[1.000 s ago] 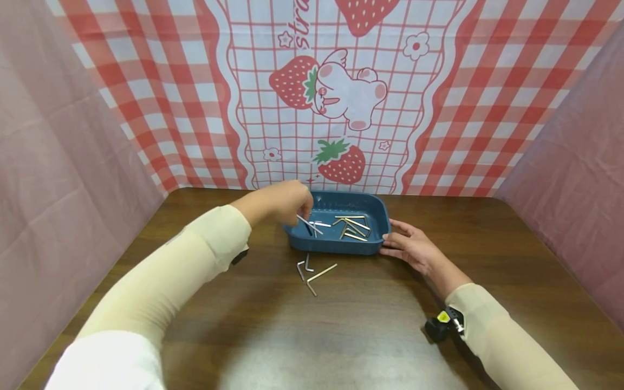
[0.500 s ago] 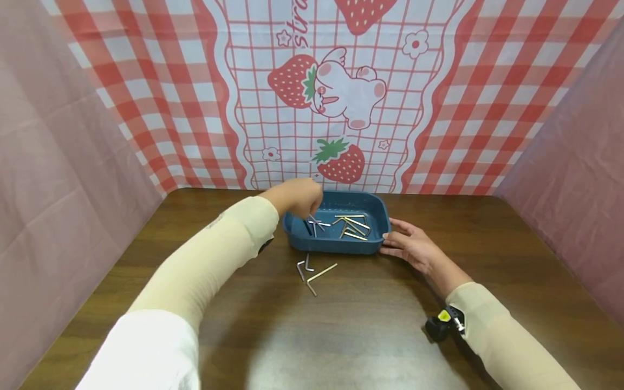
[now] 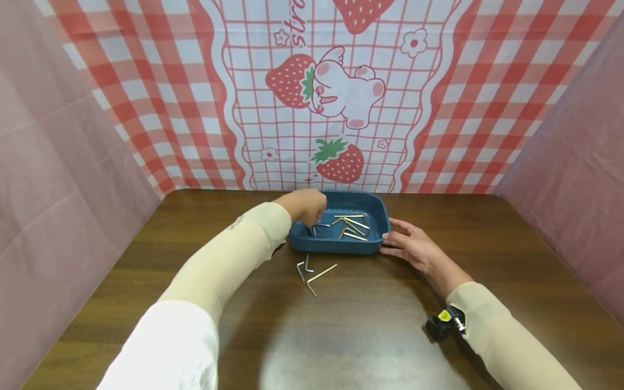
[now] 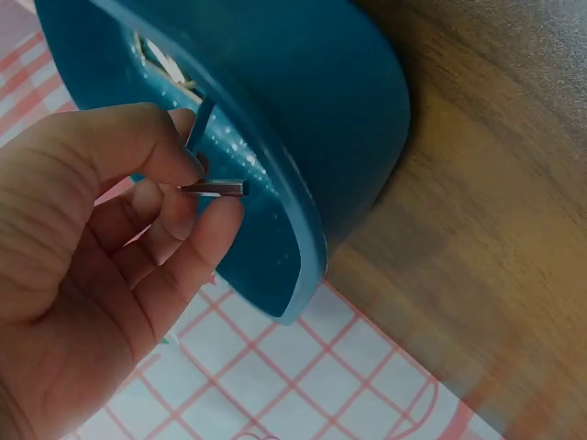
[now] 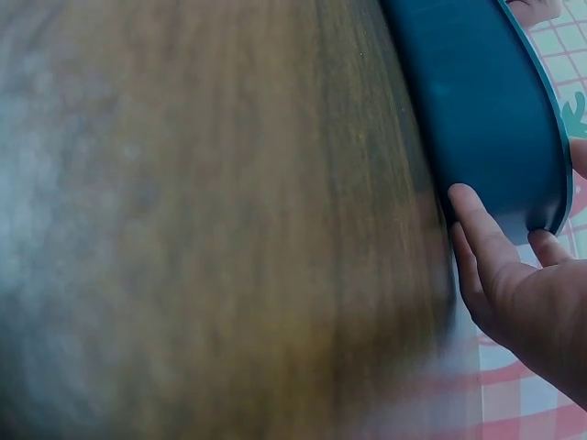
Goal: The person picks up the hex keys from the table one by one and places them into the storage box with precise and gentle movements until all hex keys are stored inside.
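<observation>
A blue plastic tray (image 3: 336, 247) stands at the back of the table. Over its left end is my left hand (image 3: 309, 207), pinching a silver hex key (image 4: 220, 188) between thumb and fingers; most of that key is hidden by the hand. Brass-coloured hex keys (image 3: 357, 223) lie in the right half of the tray, and silver ones (image 3: 322, 224) show partly beside the left hand. My right hand (image 3: 411, 248) touches the tray's right end with its fingers extended and spread along the wall.
In front of the tray on the wooden table (image 3: 370, 314) lie two small silver hex keys (image 3: 299, 269) and a longer brass-coloured hex key (image 3: 322, 273). Behind the table hangs a strawberry-print cloth (image 3: 341, 162); pink cloths (image 3: 73, 162) close off both sides.
My left hand has moved right and then down into the left part of the tray, bringing the silver hex key with it. My right hand stays against the tray's right end.
</observation>
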`<state>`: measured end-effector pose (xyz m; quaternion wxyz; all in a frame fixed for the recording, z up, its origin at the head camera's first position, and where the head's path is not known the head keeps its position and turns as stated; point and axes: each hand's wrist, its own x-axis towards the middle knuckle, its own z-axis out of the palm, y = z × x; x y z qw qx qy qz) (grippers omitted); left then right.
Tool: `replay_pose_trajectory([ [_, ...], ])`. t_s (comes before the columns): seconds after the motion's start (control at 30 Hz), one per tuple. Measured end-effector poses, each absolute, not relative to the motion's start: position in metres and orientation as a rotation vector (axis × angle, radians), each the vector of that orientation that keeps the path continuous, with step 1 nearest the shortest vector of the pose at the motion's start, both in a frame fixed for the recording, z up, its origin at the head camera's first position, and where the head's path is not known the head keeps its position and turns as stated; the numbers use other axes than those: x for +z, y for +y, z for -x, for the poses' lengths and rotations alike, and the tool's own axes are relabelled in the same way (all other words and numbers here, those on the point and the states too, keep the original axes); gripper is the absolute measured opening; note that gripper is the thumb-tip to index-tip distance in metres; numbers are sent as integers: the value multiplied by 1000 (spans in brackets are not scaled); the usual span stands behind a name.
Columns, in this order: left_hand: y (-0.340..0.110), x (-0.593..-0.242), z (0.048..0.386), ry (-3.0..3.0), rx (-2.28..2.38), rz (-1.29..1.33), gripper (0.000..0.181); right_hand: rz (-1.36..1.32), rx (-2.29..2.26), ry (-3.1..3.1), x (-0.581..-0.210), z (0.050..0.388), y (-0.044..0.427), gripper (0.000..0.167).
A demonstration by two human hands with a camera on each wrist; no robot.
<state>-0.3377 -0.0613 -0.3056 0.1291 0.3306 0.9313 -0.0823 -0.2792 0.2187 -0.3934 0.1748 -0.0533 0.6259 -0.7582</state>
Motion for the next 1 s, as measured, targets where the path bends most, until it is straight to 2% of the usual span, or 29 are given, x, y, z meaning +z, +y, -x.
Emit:
replay_pose_trajectory([
  [0.13, -58, -306, 336, 2699, -259, -961, 13, 162, -2151, 1770, -394, 279, 218, 71],
  [0.73, -50, -298, 333, 2753, -227, -984, 22, 166, -2131, 1785, -392, 278, 219, 71],
  [1.0, -57, -288, 331, 2757, -48, -939, 23, 165, -2125, 1787, -393, 279, 219, 71],
])
